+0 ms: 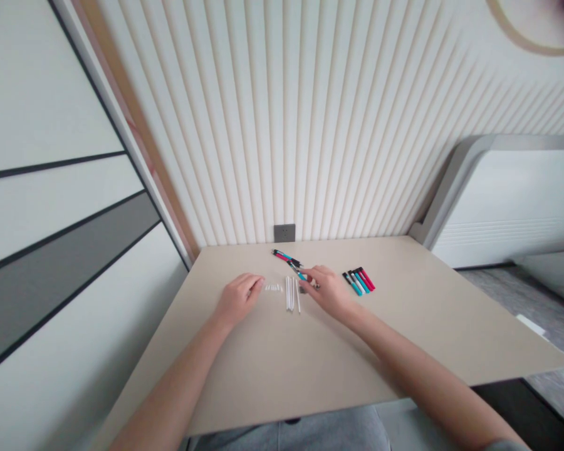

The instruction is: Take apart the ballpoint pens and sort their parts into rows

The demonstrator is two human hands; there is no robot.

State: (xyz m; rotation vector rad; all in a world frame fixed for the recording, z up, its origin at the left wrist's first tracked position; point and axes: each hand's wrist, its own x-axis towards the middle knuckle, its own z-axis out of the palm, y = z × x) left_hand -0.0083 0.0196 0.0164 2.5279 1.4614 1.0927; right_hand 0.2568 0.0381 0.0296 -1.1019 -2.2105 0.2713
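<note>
Now, on table (272, 363) before you: four or five white sticks (287, 294). Your left hand (237, 299) curled beside row of several white bits (273, 288); cannot tell whether it grips any. Your right hand (328, 289) pinches one blue pen (301, 275). Rightward, about five markers (363, 284). Beyond, few overlapping pens (286, 256); one wall socket (284, 233).

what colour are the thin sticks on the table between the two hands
The thin sticks are white, seen best in the head view.
</note>
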